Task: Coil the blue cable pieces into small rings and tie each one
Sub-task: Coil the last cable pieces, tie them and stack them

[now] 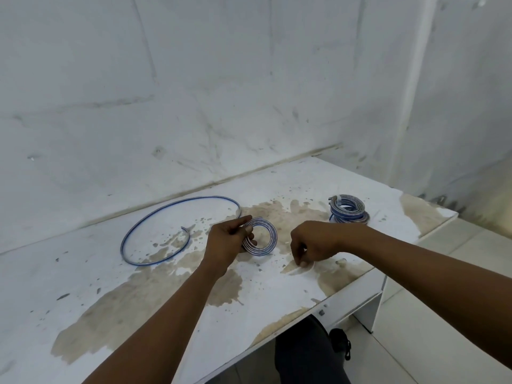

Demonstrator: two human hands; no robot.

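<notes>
Left hand (225, 242) grips a coil (261, 236) of blue cable, thumb and fingers curled round its left side, holding it just above the table (83, 275) about mid-way between the back edge and the front edge. It's wound into a small flat ring, tilted up toward the camera.

Right hand (311, 243) is down on the table just right of the coil, near the front edge — fingertips curled and pinching at something thin and pale against the surface. Looks like a tie (307, 265), but it's too small and washed out to say for sure.

Over by the right edge sits a stack (349, 209) of finished coils, piled on each other, well apart from both hands. One has a pale band near its top left.

Toward the left there's a loose cable (166, 231) lying in one big open loop, its end curling inward — not touching the held coil, though its far arc runs close to the left thumb.

Table top is white with big brown worn patches, pushed into a corner of scuffed white walls (194, 92).
</notes>
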